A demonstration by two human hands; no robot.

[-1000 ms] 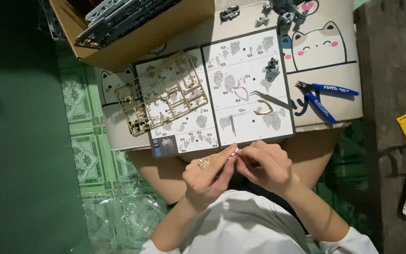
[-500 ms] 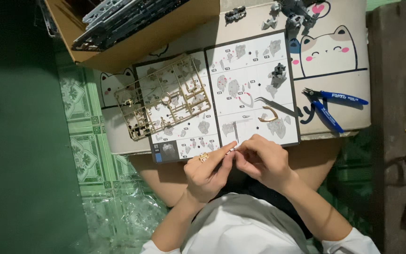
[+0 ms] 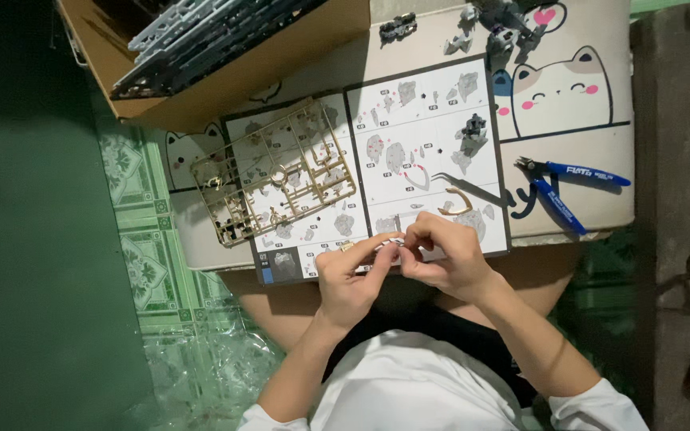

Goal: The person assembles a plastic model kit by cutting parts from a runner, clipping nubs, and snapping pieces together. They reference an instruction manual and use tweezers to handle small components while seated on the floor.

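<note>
My left hand (image 3: 351, 275) and my right hand (image 3: 442, 255) meet over the near edge of an open instruction booklet (image 3: 409, 144). Between their fingertips they pinch a small pale model part (image 3: 389, 243); both hands grip it. A tan plastic parts frame (image 3: 273, 179) lies on the booklet's left page. A small grey assembled piece (image 3: 473, 136) and a curved tan piece (image 3: 457, 203) rest on the right page, next to dark tweezers (image 3: 465, 187).
Blue-handled cutters (image 3: 569, 187) lie to the right on a low table with a cat drawing (image 3: 569, 88). A cardboard box of grey frames (image 3: 217, 48) stands at the back left. Grey model pieces (image 3: 489, 20) sit at the far edge. Crumpled clear plastic (image 3: 201, 359) lies on the floor.
My joined hands have shifted slightly forward over the booklet's edge, and the camera view has moved closer. The small part stays held between them.
</note>
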